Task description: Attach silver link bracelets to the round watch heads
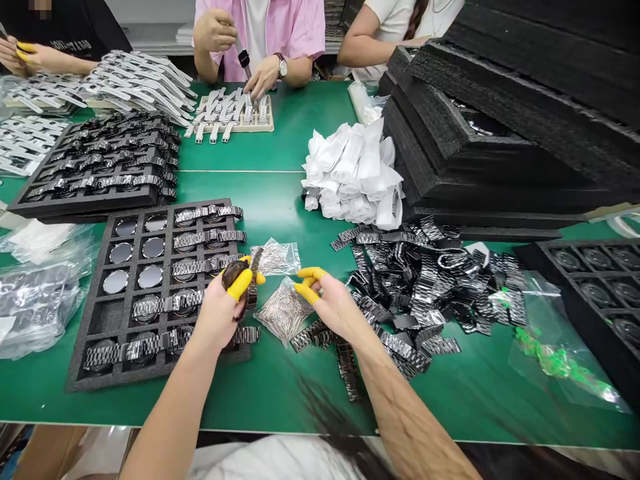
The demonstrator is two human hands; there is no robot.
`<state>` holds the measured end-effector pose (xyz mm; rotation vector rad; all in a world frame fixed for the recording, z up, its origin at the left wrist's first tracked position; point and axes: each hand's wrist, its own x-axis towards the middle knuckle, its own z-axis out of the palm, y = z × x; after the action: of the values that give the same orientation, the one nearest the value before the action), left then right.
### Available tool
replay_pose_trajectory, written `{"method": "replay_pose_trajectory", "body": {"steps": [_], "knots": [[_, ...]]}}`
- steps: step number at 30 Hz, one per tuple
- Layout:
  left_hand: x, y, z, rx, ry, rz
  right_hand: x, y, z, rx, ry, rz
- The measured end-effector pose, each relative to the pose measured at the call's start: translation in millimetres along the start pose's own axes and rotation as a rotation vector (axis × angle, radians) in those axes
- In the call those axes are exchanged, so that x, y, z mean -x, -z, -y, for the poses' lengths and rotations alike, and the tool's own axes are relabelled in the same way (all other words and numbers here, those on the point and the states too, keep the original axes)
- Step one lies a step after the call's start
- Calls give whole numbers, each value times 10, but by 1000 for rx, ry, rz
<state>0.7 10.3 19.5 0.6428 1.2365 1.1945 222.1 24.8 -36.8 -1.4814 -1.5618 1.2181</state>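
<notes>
My left hand point(223, 300), with yellow covers on its fingertips, is wrapped round a dark watch point(234, 272) at the right edge of a black foam tray point(103, 319). Round watch faces and watches with black metal bands lie in that tray's compartments. My right hand point(327, 300), also in yellow fingertip covers, has thumb and fingers pinched over a clear bag of small metal pins point(284, 312); anything between the fingertips is too small to make out. A second bag of pins point(277, 259) lies just behind. Right of my right hand spreads a heap of black metal bands point(415, 280).
White-wrapped pieces point(350, 170) are piled behind the bands, beside tall stacked black foam trays point(495, 160). A plastic bag with green bits point(560, 360) lies at right. Across the green table point(285, 150), a person in pink handles a watch over a tray of white straps point(235, 113); others sit nearby.
</notes>
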Motion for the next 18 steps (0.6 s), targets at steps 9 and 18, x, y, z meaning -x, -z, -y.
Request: {"method": "replay_pose_trajectory", "body": {"steps": [9, 18], "knots": [[-27, 2, 7, 123, 48, -2, 91, -148, 68, 775, 167, 41], [9, -19, 58, -31, 10, 90, -10, 13, 23, -13, 171, -64]]}}
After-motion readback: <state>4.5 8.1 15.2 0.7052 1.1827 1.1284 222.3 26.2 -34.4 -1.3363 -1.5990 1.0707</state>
